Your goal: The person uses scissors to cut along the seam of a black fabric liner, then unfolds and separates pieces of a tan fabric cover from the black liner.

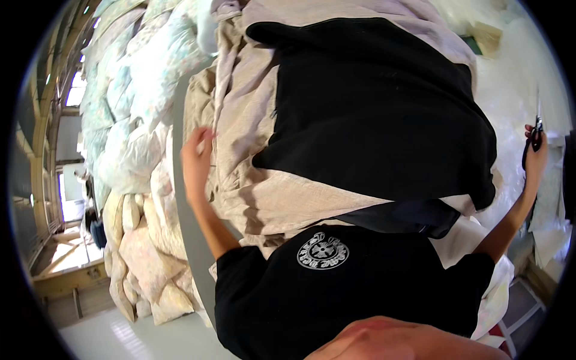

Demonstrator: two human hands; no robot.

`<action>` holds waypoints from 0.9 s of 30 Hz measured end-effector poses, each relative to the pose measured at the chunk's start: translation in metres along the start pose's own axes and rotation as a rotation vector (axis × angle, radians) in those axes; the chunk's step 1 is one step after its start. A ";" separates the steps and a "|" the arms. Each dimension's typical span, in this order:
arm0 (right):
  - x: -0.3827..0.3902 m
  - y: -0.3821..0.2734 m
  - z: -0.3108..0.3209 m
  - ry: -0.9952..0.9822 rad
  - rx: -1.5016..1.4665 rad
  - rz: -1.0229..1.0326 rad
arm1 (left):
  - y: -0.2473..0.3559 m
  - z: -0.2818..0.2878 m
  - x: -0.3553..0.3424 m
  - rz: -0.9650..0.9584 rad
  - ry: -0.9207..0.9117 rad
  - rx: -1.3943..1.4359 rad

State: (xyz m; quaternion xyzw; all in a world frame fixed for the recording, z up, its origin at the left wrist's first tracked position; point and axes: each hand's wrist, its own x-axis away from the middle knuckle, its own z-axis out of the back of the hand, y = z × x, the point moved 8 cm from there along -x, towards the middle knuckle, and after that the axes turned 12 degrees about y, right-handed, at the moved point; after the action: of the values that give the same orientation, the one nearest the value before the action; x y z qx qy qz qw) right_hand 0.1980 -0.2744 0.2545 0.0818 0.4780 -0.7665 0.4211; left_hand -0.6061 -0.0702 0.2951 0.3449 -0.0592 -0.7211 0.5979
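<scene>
Mid fabric-layout step by the look of it: left hand (197, 157) open and flat on the beige cloth (282, 198) by the black fabric (384, 114) spread on top, right hand (534, 157) gripping scissors (536, 133) off to the side, probably cutting next, so smooth first.

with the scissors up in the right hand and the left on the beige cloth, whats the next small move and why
Probably bring the right hand with the scissors in toward the black fabric. They are raised off to the side, apart from the pile, while the left hand already rests at the edge of the beige cloth.
</scene>
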 end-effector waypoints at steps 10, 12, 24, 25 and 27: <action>0.187 -0.157 -0.227 -0.925 -0.366 -0.192 | 0.002 -0.184 0.016 0.072 -0.300 -0.095; 0.200 -0.125 -0.248 -0.941 -0.513 -0.509 | -0.012 -0.196 0.017 0.168 -0.269 -0.022; 0.192 -0.094 -0.250 -0.818 -0.744 -0.557 | -0.009 -0.191 0.034 -0.034 0.186 -0.109; 0.191 -0.094 -0.250 -0.815 -0.733 -0.559 | -0.003 -0.185 0.033 -0.076 0.235 -0.054; 0.190 -0.094 -0.252 -0.817 -0.717 -0.558 | -0.002 -0.185 0.032 -0.026 0.211 -0.088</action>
State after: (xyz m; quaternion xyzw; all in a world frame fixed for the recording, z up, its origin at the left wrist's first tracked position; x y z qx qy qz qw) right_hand -0.0599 -0.1631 0.0829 -0.4939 0.5096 -0.6088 0.3547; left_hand -0.5046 -0.0381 0.1410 0.3932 0.0403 -0.6905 0.6058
